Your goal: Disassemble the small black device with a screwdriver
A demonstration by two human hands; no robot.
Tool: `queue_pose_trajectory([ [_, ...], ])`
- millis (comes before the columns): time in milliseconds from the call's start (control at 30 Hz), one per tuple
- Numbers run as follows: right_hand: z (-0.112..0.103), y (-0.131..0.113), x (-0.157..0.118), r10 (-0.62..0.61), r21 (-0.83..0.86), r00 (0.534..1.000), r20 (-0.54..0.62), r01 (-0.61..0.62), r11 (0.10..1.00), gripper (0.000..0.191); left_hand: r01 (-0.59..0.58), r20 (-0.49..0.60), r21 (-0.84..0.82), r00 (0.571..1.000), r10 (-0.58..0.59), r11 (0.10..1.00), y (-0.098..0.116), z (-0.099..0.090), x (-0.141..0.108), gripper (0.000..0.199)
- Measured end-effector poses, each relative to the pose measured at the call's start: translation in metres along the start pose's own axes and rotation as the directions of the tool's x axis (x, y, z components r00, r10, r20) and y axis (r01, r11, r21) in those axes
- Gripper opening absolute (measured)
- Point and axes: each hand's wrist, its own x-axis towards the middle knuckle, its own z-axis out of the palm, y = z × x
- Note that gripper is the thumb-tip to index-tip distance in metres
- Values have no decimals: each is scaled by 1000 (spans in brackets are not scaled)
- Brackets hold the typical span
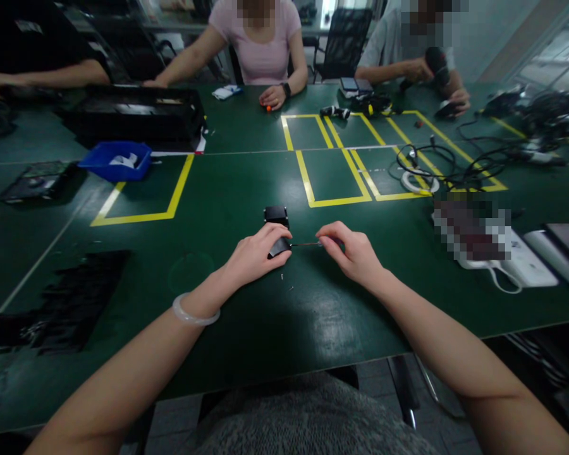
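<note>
My left hand (253,253) is closed around a small black part (279,247), pressing it on the green table (246,328). From the right, a thin screwdriver (306,244) points level at the side of that part, its tip at or very near it. The fingers of my right hand (353,253) pinch the screwdriver and hide its handle. Just beyond my left fingers is a black block (275,215); whether it joins the held part I cannot tell. Two tiny screws (282,276) lie on the table below my left hand.
Flat black parts (80,297) lie at left, near a blue bin (116,161) and a large black case (137,117). Cables (459,164) and a white power bank-like object (526,259) are at right. Co-workers sit across; one holds a dark tool (437,66).
</note>
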Motion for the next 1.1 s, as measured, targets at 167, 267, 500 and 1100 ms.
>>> queue_pose_trajectory([
  [167,-1,0,-1,-21,-10,1000,20,21,1000,17,-1,-4,-11,1000,1,1000,0,0,0,32],
  [267,-1,0,0,-26,-18,999,24,26,999,14,-2,-3,-5,1000,2,1000,0,0,0,32],
  [500,-1,-1,0,-4,-10,1000,12,5,1000,18,1,1,-6,1000,-1,1000,1,-1,1,31],
  [1100,-2,-1,1,12,12,1000,14,-12,1000,16,-3,-8,0,1000,3,1000,1,0,0,31],
])
